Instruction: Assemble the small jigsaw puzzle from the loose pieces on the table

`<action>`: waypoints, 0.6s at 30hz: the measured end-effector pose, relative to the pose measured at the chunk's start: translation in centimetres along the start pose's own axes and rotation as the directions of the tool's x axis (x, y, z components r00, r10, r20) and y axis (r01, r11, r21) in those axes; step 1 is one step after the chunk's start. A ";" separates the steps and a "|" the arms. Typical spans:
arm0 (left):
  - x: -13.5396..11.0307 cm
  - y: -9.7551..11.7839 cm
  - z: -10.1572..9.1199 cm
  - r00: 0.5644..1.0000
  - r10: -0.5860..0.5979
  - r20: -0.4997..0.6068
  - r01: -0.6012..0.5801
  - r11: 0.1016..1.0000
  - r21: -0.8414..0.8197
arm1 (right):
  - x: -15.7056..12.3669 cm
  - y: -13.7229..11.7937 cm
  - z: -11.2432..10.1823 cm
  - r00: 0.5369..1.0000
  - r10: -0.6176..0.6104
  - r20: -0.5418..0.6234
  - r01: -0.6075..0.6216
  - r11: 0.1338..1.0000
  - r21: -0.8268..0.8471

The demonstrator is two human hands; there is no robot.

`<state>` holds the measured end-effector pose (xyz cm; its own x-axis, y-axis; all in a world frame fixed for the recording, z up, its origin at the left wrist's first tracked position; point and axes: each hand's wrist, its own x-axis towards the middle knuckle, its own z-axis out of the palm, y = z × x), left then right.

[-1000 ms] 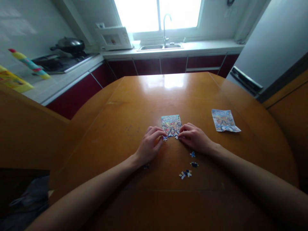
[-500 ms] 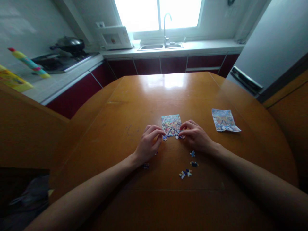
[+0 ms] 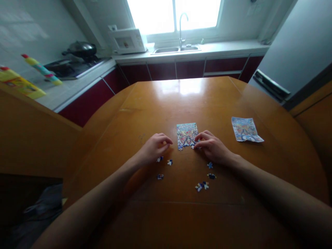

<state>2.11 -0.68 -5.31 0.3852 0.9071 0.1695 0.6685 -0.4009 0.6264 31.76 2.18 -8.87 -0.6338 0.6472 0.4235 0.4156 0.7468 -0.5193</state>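
Observation:
A small colourful jigsaw puzzle [image 3: 186,135], mostly assembled, lies in the middle of the round wooden table [image 3: 197,97]. My right hand [image 3: 212,149] rests at its lower right corner, fingertips pinched on a puzzle piece at the edge. My left hand [image 3: 153,149] lies to the left of the puzzle, fingers curled, a little apart from it. Loose pieces [image 3: 164,161] lie just below my left hand, one more piece [image 3: 160,176] nearer me. Several loose pieces [image 3: 204,183] sit below my right hand.
A printed picture sheet [image 3: 246,129] lies on the table to the right. Beyond the table runs a kitchen counter with a sink [image 3: 176,49], a microwave [image 3: 127,40], and a stove with a wok [image 3: 80,50]. A wooden chair back [image 3: 28,138] stands at the left.
My left hand has drawn back to the left, away from the puzzle's lower edge, uncovering two loose pieces. My right hand stays at the lower right corner. The view shifted slightly.

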 end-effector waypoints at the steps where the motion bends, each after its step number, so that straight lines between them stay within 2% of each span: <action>1: -0.2 0.1 -0.6 0.997 0.008 0.080 -0.008 1.000 0.000 | 0.0 0.0 0.0 1.000 -0.001 -0.028 0.002 1.000 0.019; 4: -1.0 0.6 -2.3 0.967 -0.001 0.256 -0.009 0.999 0.037 | 0.0 0.2 0.1 0.991 0.012 -0.133 -0.003 0.998 0.070; 7: -1.7 0.7 -3.6 0.920 -0.077 0.385 0.042 0.994 0.097 | 0.1 0.2 0.1 0.987 0.030 -0.160 -0.015 0.996 0.093; 13: -2.1 0.2 -3.1 0.896 -0.236 0.376 0.176 0.966 0.187 | 0.1 0.1 0.2 0.989 0.023 -0.144 -0.009 0.996 0.092; 18: -2.4 0.4 -2.5 0.921 -0.179 0.347 0.114 0.974 0.198 | 0.1 0.3 0.2 0.987 0.030 -0.159 -0.015 0.995 0.096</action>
<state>-0.17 -2.72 -3.51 0.4560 0.8624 -0.2198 0.8206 -0.3119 0.4789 31.71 2.47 -9.10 -0.5095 0.6853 0.5204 0.3604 0.7191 -0.5941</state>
